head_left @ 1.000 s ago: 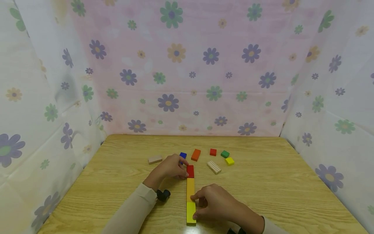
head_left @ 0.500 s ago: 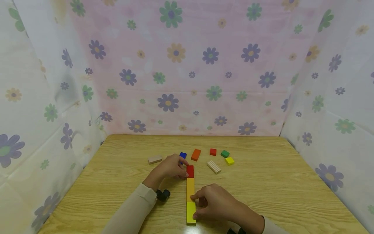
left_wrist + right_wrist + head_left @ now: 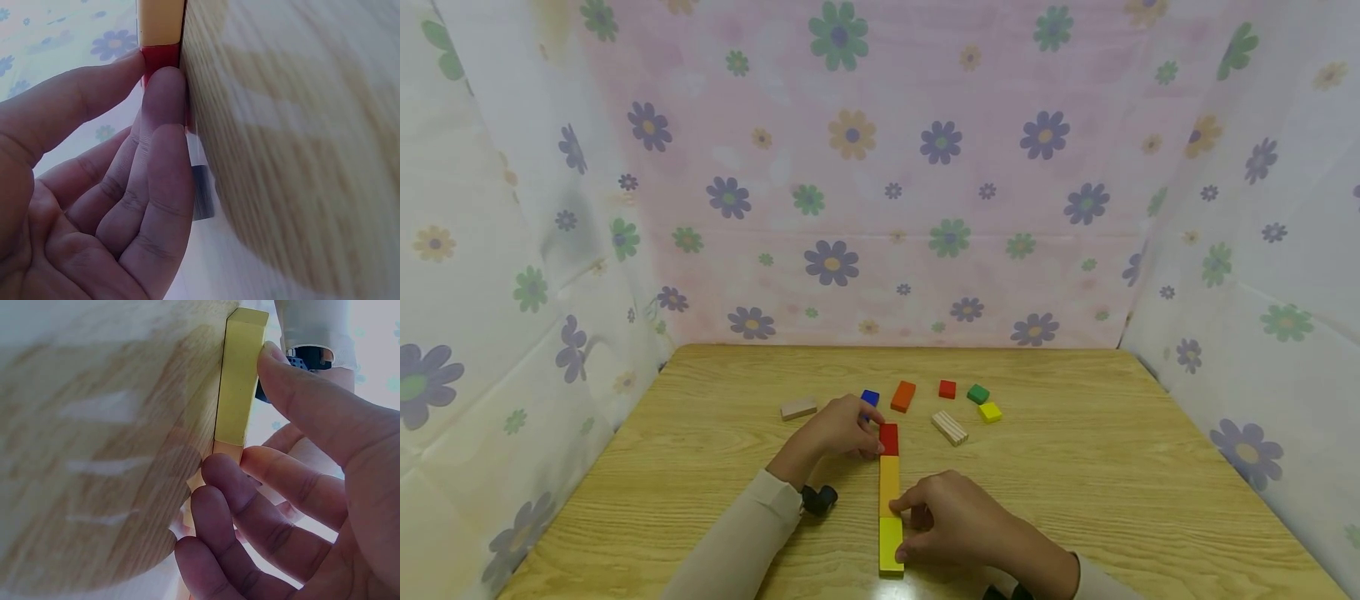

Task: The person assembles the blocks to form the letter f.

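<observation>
Three blocks lie end to end in a straight row on the wooden table: a red block (image 3: 890, 438) at the far end, an orange-yellow block (image 3: 890, 483) in the middle and a yellow block (image 3: 891, 542) nearest. My left hand (image 3: 842, 427) touches the left side of the red block with thumb and fingers; its fingertips partly cover the red block (image 3: 161, 55) in the left wrist view. From the right, my right hand (image 3: 958, 518) sets its thumb on the edge of the yellow block (image 3: 240, 381) and its index finger against the orange-yellow one.
Beyond the row lie a plain wood block (image 3: 798, 408), a blue block (image 3: 870, 397) partly behind my left hand, an orange block (image 3: 903, 397), a small red block (image 3: 947, 389), a green block (image 3: 977, 394), a small yellow block (image 3: 990, 412) and a ridged wood piece (image 3: 950, 427).
</observation>
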{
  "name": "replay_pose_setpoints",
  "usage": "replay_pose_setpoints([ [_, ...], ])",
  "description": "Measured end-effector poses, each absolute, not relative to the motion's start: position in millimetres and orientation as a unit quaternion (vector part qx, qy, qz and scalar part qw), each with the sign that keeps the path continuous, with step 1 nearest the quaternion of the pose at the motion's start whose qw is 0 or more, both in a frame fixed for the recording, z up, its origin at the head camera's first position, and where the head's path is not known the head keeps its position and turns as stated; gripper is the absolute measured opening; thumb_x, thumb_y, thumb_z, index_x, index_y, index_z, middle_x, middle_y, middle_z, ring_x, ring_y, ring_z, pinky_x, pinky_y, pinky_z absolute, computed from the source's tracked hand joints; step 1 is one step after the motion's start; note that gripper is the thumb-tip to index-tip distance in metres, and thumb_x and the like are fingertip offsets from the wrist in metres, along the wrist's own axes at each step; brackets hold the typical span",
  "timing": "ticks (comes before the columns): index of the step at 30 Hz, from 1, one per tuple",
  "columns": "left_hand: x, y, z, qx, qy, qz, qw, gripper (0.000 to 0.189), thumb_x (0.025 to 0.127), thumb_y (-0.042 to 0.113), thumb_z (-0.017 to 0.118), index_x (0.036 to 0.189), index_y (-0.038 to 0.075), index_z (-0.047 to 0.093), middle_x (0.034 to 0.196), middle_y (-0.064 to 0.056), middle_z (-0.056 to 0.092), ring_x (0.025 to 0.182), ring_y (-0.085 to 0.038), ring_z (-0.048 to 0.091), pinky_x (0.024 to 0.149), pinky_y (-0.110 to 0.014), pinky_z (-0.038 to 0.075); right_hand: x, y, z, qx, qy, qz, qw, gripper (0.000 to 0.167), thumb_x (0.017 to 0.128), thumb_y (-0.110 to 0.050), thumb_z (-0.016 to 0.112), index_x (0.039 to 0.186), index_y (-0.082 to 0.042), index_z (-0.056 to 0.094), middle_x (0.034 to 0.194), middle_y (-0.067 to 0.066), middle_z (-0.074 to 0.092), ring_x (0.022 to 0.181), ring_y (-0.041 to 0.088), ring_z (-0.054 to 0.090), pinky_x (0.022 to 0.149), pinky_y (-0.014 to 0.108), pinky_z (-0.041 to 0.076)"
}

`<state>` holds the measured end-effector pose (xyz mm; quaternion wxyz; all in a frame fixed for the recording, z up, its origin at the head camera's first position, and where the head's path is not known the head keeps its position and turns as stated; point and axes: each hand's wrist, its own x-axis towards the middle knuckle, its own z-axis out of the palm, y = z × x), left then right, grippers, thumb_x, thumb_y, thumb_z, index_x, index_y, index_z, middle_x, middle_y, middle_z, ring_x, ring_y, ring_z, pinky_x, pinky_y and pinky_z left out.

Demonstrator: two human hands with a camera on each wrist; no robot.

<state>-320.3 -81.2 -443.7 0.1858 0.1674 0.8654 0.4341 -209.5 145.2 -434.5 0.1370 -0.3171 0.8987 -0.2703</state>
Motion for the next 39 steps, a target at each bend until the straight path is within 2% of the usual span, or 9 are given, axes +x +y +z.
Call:
replay_pose_setpoints([
  [10,-319.9,-81.4,-443.1,0.167,0.868,0.43,0.184,0.041,0.087,0.012,0.084,0.125,0.003,0.071,0.081,-0.001,0.076,0.072,-0.018,0.074,0.067,-0.032,0.061,-210.7,145.4,-436.1,-0.318,0.897,-0.273,0.141,0.051,0.079,-0.047,0.089,0.121,-0.021,0.078,0.084,-0.021,0.068,0.07,-0.004,0.058,0.062,0.019,0.05],
  [15,-318.4,-82.3,-441.6,0.167,0.864,0.434,0.192,0.053,0.083,0.02,0.089,0.128,0.003,0.068,0.083,-0.001,0.076,0.074,-0.019,0.073,0.067,-0.034,0.061,-210.2,145.3,-435.7,-0.318,0.897,-0.272,0.14,0.05,0.079,-0.046,0.089,0.121,-0.02,0.079,0.083,-0.021,0.068,0.069,-0.004,0.058,0.062,0.019,0.05],
  [18,-317.5,-82.6,-440.5,0.169,0.863,0.434,0.195,0.057,0.08,0.021,0.091,0.129,0.002,0.067,0.085,-0.001,0.076,0.074,-0.019,0.072,0.066,-0.035,0.059,-209.6,145.7,-435.2,-0.321,0.897,-0.274,0.134,0.05,0.079,-0.044,0.089,0.12,-0.018,0.079,0.083,-0.02,0.068,0.069,-0.005,0.057,0.061,0.018,0.05],
  [39,-316.9,-79.8,-441.1,0.16,0.87,0.426,0.189,0.052,0.08,0.016,0.091,0.125,0.003,0.067,0.082,-0.001,0.075,0.072,-0.02,0.071,0.064,-0.033,0.057,-209.2,145.0,-434.8,-0.314,0.897,-0.279,0.136,0.051,0.078,-0.045,0.09,0.12,-0.017,0.079,0.081,-0.02,0.067,0.07,-0.003,0.058,0.063,0.018,0.05],
])
